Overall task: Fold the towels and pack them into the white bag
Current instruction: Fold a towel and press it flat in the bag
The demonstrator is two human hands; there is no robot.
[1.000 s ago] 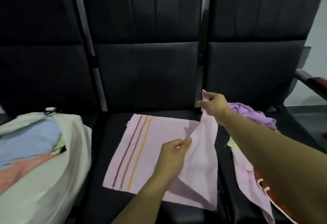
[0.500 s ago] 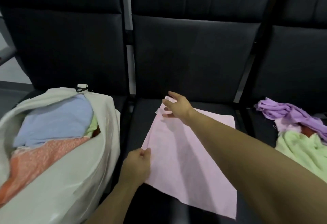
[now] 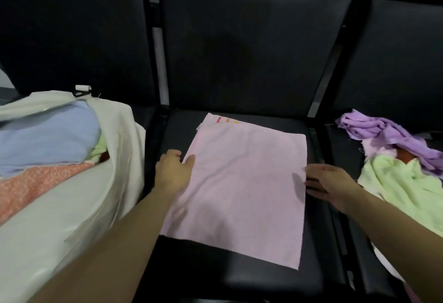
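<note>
From the head camera, a pink towel (image 3: pixel 242 183) lies folded flat on the middle seat of a black bench (image 3: pixel 239 283), with short red, orange and yellow stripe ends showing at its far edge. The left hand (image 3: pixel 173 171) rests at the towel's left edge, thumb lying on the cloth and fingers curled down beside it on the seat; whether the fingers reach under the edge is hard to tell. The right hand (image 3: pixel 328 183) sits at the towel's right edge with fingers fairly straight and spread, touching the edge and gripping nothing. On the left seat stands the white bag (image 3: pixel 72 207), its mouth open, holding a blue towel (image 3: pixel 45 139) on top, an orange patterned towel (image 3: pixel 36 183) in front of it and a sliver of green cloth between. On the right seat lies a loose heap: a purple towel (image 3: pixel 383 135) draped over a light green towel (image 3: pixel 407 183).
</note>
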